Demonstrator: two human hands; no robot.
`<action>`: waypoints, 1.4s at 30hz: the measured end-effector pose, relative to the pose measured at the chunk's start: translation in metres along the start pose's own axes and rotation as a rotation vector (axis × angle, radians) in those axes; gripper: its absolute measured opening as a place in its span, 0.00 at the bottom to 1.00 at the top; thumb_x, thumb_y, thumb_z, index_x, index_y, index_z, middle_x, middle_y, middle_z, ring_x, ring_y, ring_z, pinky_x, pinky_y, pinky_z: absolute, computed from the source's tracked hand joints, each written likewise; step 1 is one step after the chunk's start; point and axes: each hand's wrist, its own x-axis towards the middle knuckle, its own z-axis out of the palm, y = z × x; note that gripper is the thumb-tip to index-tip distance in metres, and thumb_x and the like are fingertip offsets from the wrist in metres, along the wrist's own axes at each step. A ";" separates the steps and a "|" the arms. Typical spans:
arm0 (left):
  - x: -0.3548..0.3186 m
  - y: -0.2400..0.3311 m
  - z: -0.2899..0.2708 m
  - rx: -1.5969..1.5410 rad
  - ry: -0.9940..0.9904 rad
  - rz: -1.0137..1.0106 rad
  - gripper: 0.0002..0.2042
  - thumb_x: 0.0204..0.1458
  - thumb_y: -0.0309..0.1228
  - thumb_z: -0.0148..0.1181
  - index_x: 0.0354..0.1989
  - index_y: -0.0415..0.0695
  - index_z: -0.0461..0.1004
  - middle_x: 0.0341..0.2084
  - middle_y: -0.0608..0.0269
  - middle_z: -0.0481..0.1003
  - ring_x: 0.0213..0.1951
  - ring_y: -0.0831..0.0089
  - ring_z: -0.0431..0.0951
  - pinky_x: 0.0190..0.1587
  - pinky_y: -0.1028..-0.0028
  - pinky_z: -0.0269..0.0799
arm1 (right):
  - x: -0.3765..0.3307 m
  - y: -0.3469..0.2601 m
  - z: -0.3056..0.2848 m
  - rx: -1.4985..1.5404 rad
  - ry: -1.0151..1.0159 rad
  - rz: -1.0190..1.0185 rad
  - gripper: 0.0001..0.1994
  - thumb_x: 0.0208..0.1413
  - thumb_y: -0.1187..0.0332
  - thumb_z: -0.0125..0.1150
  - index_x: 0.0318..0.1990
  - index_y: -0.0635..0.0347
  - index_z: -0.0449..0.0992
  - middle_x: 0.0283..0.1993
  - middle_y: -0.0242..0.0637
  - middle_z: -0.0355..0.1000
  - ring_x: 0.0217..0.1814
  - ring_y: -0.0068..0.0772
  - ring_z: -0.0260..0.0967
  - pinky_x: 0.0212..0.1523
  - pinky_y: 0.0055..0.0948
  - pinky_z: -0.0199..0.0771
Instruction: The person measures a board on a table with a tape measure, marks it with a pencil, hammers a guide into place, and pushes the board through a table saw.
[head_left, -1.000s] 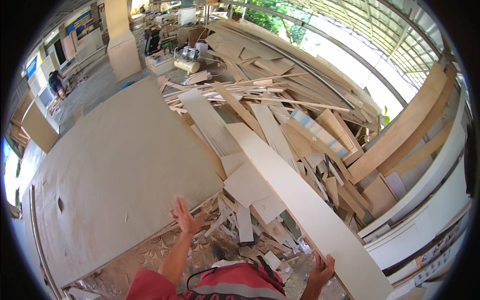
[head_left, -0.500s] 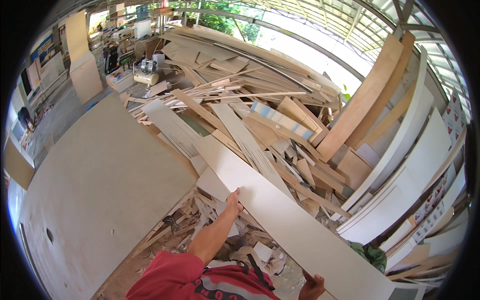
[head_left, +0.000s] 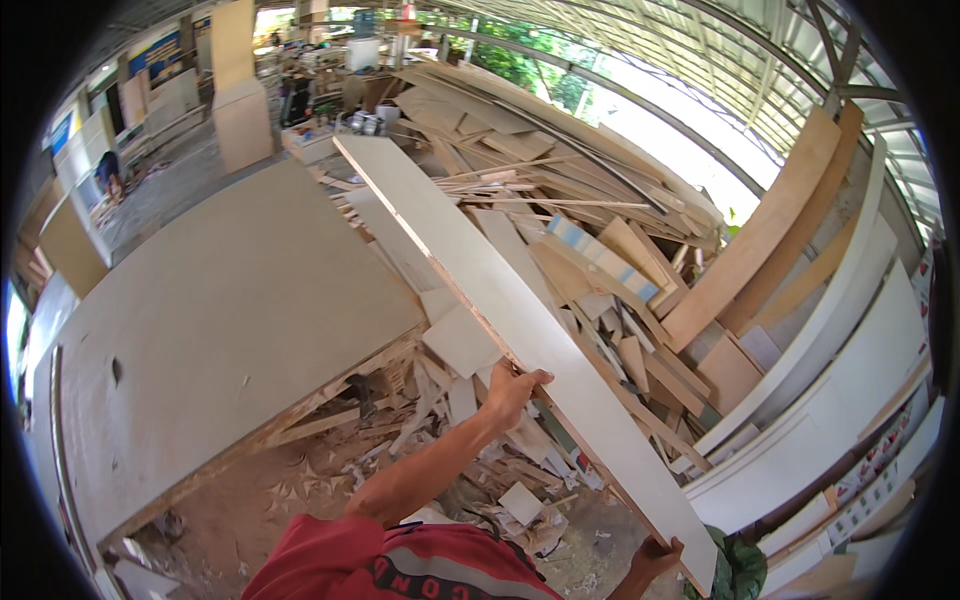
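A long white board (head_left: pixel 470 270) slants across the middle, its far end raised above the scrap pile and its near end at the lower right. My left hand (head_left: pixel 512 390) grips its left edge around mid-length, with the thumb over the top face and the fingers mostly hidden beneath. Close to the near end, my right hand (head_left: pixel 654 558) is closed on the same edge. The board's rough brown side shows along its left. To the left lies a large flat grey-beige panel (head_left: pixel 250 340), apart from the board.
Offcuts and strips of wood (head_left: pixel 560 180) are heaped beyond the board. Tall planks and white panels (head_left: pixel 810 440) lean on the right. Scraps litter the floor (head_left: pixel 300 490) near my feet. A green bag-like bundle (head_left: pixel 735 562) sits by the board's near end. Far left, a person (head_left: pixel 108 172) bends down.
The white board has lifted off the pile, its far end swinging up and forward, its brown edge now showing. Both hands still hold it. The view has turned somewhat left.
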 end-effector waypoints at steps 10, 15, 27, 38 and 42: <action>-0.192 -0.037 -0.097 -0.198 0.190 0.085 0.13 0.47 0.13 0.62 0.43 0.36 0.74 0.40 0.58 0.78 0.41 0.68 0.79 0.40 0.70 0.76 | 0.026 0.062 -0.018 0.069 -0.191 0.454 0.25 0.58 0.58 0.62 0.57 0.64 0.69 0.56 0.42 0.69 0.58 0.38 0.66 0.58 0.36 0.67; -0.280 -0.045 -0.140 -0.427 0.273 0.059 0.14 0.48 0.11 0.58 0.43 0.36 0.74 0.39 0.59 0.77 0.42 0.65 0.79 0.44 0.70 0.78 | 0.032 0.123 -0.015 -0.086 -0.244 0.638 0.18 0.53 0.59 0.63 0.47 0.61 0.79 0.44 0.42 0.78 0.47 0.45 0.74 0.40 0.47 0.76; -0.452 -0.059 -0.343 -0.653 0.658 0.206 0.06 0.48 0.12 0.56 0.34 0.32 0.75 0.34 0.56 0.77 0.37 0.67 0.78 0.41 0.72 0.78 | -0.189 0.251 0.064 -0.151 -0.656 0.838 0.25 0.62 0.59 0.59 0.59 0.70 0.68 0.58 0.48 0.67 0.59 0.41 0.65 0.60 0.38 0.66; -0.575 -0.022 -0.519 -0.644 0.832 0.317 0.05 0.50 0.13 0.56 0.35 0.32 0.75 0.34 0.55 0.77 0.37 0.64 0.79 0.41 0.69 0.79 | -0.440 0.300 0.076 -0.350 -0.557 0.998 0.19 0.65 0.65 0.54 0.56 0.73 0.69 0.53 0.49 0.69 0.55 0.43 0.67 0.55 0.40 0.71; -0.591 0.000 -0.571 -0.620 0.865 0.315 0.05 0.50 0.14 0.57 0.34 0.31 0.75 0.34 0.53 0.77 0.37 0.63 0.80 0.40 0.68 0.79 | -0.480 0.332 0.080 -0.329 -0.630 1.023 0.18 0.64 0.66 0.56 0.55 0.72 0.70 0.52 0.46 0.70 0.54 0.43 0.68 0.54 0.40 0.72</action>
